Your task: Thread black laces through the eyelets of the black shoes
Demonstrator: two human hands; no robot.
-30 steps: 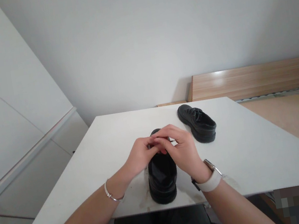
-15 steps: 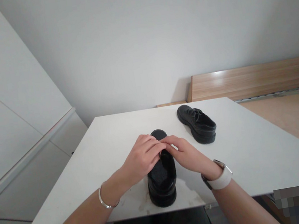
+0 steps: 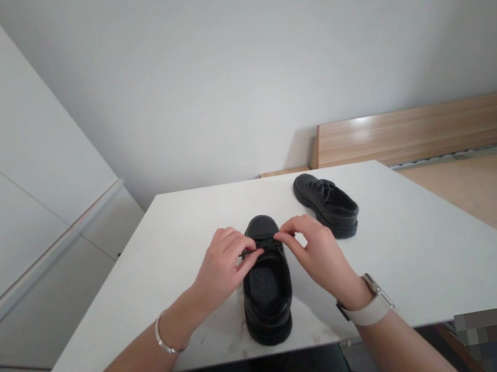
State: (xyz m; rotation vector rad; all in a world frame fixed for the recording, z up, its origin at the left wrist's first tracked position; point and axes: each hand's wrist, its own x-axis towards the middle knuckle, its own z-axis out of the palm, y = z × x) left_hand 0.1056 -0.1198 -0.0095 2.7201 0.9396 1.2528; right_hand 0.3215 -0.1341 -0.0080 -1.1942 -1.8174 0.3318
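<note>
Where the table's (image 3: 411,247) near edge meets the lap, a black shoe (image 3: 266,284) stands upright, heel toward the person, toe pointing away. Left hand (image 3: 222,268) pinches the lace (image 3: 261,246) on the shoe's left side, fingers together on it. Right hand (image 3: 317,250) pinches the same lace on the right side. Bracelet (image 3: 163,343) on left wrist, watch (image 3: 372,308) on right. Farther back right, well apart, second shoe (image 3: 326,203), laced. Behind that, wooden board (image 3: 415,132) against wall.
</note>
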